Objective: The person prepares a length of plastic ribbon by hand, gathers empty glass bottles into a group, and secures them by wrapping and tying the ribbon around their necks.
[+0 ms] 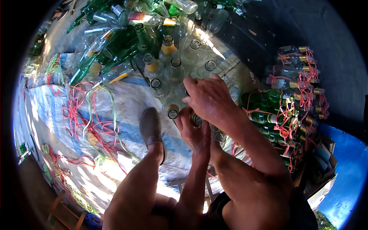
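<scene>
Several clear glass bottles (175, 73) stand upright in a close group on the sheet in front of me, mouths up. My left hand (194, 134) is closed at the near edge of the group, its fingers curled round the neck of a glass bottle (197, 119). Just left of those fingers is a bottle with a gold-labelled neck (173, 112). Over the group's right side, my right hand (211, 96) is closed, with thumb and forefinger about another bottle's mouth, mostly hidden. A green bottle (143, 38) and yellow-necked bottles (168, 46) stand at the far side.
Loose green and clear bottles (119, 46) lie heaped at the far left. Bottles bundled with red string (285, 115) lie on the right. Tangled red and green string (82, 115) spreads over the white-and-blue sheet (50, 105). My shoe (150, 124) is close to the standing bottles.
</scene>
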The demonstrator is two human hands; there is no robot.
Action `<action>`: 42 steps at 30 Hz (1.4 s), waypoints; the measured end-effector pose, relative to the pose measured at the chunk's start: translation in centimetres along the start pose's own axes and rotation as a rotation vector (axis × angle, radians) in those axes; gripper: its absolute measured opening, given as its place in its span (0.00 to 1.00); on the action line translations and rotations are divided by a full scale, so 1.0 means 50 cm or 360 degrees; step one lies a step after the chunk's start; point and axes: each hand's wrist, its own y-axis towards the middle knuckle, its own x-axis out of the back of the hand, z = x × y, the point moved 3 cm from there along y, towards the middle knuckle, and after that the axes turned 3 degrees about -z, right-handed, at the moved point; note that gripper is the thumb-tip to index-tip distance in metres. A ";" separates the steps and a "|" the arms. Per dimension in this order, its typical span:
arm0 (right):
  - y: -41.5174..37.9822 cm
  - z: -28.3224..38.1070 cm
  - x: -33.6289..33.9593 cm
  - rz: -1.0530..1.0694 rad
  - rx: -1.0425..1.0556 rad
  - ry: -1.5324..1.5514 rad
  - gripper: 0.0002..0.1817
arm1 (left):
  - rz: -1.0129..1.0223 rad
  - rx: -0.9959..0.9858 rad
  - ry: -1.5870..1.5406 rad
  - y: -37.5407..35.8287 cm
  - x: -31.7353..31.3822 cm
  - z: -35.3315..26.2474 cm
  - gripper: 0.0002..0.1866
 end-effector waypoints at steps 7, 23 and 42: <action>-0.056 -0.001 0.086 -0.0517 0.0290 0.0119 0.17 | 0.0128 -0.0039 0.0061 0.002 0.017 -0.003 0.22; -0.348 -0.175 -0.263 -0.0266 -0.0498 0.0349 0.29 | -0.0019 -0.0066 0.0094 -0.045 0.043 0.021 0.20; -0.315 -0.206 -0.205 -0.0251 -0.0986 0.1241 0.08 | 0.0266 -0.0154 -0.0015 -0.080 -0.047 -0.024 0.21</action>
